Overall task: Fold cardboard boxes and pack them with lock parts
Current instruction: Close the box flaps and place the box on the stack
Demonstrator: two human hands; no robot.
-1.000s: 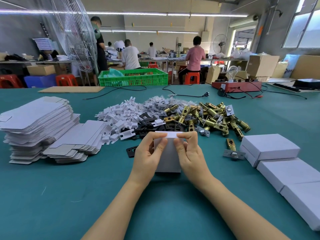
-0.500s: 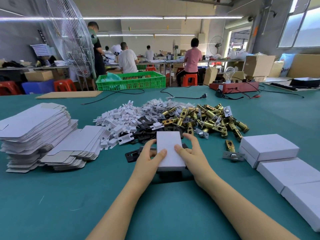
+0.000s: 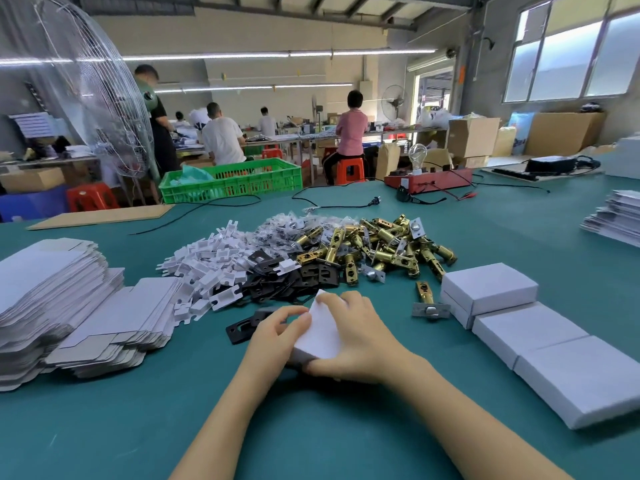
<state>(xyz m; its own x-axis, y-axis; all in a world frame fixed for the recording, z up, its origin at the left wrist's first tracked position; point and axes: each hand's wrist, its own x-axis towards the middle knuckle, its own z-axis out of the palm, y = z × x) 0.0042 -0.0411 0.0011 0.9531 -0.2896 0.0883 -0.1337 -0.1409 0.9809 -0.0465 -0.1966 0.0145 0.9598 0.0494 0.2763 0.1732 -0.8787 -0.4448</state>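
While both hands close around it, the small white box [image 3: 320, 336] sits low on the green bench [image 3: 173, 420], tilted so that one corner points up and away from the person. It is plain, matte white card with crisp folded edges, closed on the faces that show, and no print is visible. The right hand [image 3: 360, 341] lies over its right side, fingers curled across the top corner and thumb hooked under the near edge. The left hand [image 3: 273, 334] grips the left side, thumb pressed on the upper face.

Just beyond the box lies a flat black strike plate [image 3: 242, 327], and behind that a heap of black plates [image 3: 304, 275], white plastic pieces [image 3: 207, 268] and brass latch bolts [image 3: 381, 247]. One brass latch [image 3: 426, 299] lies apart, near the finished boxes [image 3: 519, 327], which stand in a row at the right, touching one another. At the left are stacks of flat box blanks [image 3: 62, 306], grey-white with notched flaps. Another stack of flat card [image 3: 616, 216] sits at the far right edge.
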